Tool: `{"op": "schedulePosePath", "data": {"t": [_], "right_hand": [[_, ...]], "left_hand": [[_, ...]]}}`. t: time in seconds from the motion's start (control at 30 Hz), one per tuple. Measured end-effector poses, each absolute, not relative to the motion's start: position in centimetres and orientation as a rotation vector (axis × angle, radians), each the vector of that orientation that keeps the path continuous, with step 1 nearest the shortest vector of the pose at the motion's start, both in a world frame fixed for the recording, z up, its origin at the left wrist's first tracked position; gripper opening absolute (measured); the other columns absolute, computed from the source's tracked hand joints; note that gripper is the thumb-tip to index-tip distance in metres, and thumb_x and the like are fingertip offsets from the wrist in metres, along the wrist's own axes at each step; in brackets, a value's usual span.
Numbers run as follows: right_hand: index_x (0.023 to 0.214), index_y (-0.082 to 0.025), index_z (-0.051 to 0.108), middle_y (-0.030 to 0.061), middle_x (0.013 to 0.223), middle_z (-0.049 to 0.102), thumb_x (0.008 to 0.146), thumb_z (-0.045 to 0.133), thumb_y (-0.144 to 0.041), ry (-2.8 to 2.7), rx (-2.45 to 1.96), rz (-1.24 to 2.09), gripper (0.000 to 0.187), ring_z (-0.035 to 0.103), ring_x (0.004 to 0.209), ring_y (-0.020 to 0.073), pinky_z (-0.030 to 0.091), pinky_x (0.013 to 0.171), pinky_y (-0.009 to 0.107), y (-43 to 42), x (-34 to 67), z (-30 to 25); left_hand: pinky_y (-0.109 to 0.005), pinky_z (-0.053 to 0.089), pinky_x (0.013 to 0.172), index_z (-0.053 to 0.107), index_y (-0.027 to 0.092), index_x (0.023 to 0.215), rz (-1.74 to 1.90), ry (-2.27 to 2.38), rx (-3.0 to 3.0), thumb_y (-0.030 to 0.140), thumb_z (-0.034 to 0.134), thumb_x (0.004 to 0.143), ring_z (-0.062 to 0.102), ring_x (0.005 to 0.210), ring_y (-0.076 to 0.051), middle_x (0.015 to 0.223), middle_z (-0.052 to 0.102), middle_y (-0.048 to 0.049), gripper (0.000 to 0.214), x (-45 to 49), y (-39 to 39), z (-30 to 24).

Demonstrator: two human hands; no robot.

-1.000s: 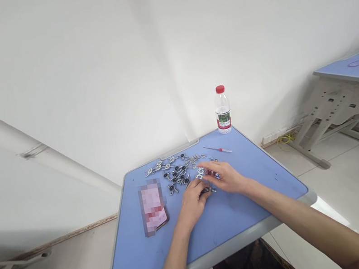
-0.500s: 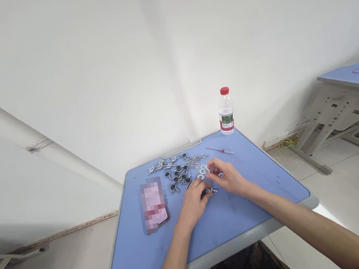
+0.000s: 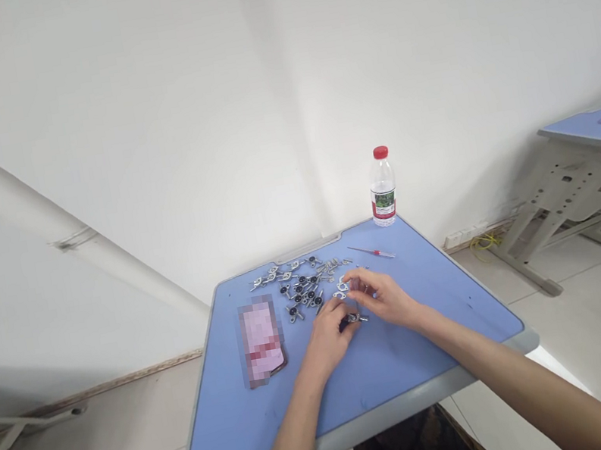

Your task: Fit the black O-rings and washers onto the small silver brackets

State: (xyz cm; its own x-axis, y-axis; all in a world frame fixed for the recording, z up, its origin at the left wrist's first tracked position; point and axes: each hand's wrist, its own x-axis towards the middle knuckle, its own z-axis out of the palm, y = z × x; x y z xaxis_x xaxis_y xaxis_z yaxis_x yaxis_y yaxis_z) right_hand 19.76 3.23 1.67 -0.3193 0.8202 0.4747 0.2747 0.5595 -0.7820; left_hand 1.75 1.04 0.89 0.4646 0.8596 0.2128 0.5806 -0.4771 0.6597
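Metal part [image 3: 365, 319] on the table, gripped by left hand's [image 3: 328, 332] fingers, stub pointing right, long axis sideways. Right hand [image 3: 387, 302] pinches one slim reddish tool [image 3: 355, 286], upright. One phone [image 3: 261, 335]; black-capped parts [image 3: 298, 299], too jumbled to count; one screwdriver [image 3: 377, 252]; one bottle [image 3: 384, 199]. Blue tabletop [image 3: 395, 378], white wall [image 3: 174, 123].

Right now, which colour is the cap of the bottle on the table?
The cap is red, best seen in the head view.
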Motion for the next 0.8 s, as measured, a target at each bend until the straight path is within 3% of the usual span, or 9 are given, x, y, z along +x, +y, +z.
{"op": "schedulePosePath", "data": {"t": [0.3, 0.43, 0.53, 0.63, 0.8], "right_hand": [[0.112, -0.022, 0.055, -0.0007, 0.077, 0.057, 0.094, 0.050, -0.033, -1.768, -0.898, 0.976, 0.022, 0.056, 0.066, 0.0126, 0.051, 0.062, 0.026, 3.1, 21.3, 2.2], [0.102, -0.022, 0.049, -0.0017, 0.074, 0.054, 0.097, 0.038, -0.026, -1.789, -0.957, 1.025, 0.013, 0.055, 0.065, 0.0121, 0.046, 0.058, 0.024, 3.2, 21.9, 3.7], [0.094, -0.022, 0.052, -0.0040, 0.068, 0.051, 0.091, 0.041, -0.016, -2.100, -0.962, 0.931, 0.012, 0.046, 0.054, 0.0102, 0.040, 0.052, 0.022, 3.1, 22.1, 4.4], [0.091, -0.021, 0.058, 0.0002, 0.079, 0.059, 0.086, 0.050, -0.013, -2.359, -0.866, 0.795, 0.012, 0.053, 0.064, 0.0118, 0.042, 0.059, 0.024, 2.8, 22.5, 3.9], [0.096, -0.021, 0.060, 0.0034, 0.085, 0.063, 0.092, 0.050, -0.017, -2.489, -0.859, 0.644, 0.012, 0.056, 0.062, 0.0127, 0.039, 0.054, 0.025, 2.6, 23.1, 2.1]], "left_hand": [[-0.036, 0.043, 0.083, 0.066, 0.021, 0.090, 0.727, 1.216, 2.155, 0.017, 0.062, 0.083, 0.058, 0.089, -0.021, 0.094, 0.063, -0.0035, 0.009, 2.2, 0.5, 0.8], [-0.036, 0.040, 0.082, 0.064, 0.020, 0.085, 0.726, 1.240, 2.132, 0.017, 0.063, 0.082, 0.058, 0.086, -0.020, 0.091, 0.064, -0.0031, 0.005, 2.5, 0.5, 0.8], [-0.036, 0.038, 0.082, 0.063, 0.020, 0.085, 0.695, 1.221, 2.135, 0.017, 0.065, 0.081, 0.058, 0.086, -0.020, 0.091, 0.065, -0.0026, 0.005, 2.5, 0.6, 0.8], [-0.035, 0.037, 0.080, 0.062, 0.021, 0.084, 0.675, 1.201, 2.143, 0.015, 0.065, 0.081, 0.057, 0.085, -0.019, 0.089, 0.064, -0.0013, 0.007, 2.4, 0.7, 0.8], [-0.034, 0.036, 0.077, 0.062, 0.021, 0.080, 0.652, 1.208, 2.150, 0.017, 0.061, 0.085, 0.056, 0.080, -0.018, 0.083, 0.061, -0.0008, 0.006, 2.4, 0.8, 0.7]]}}
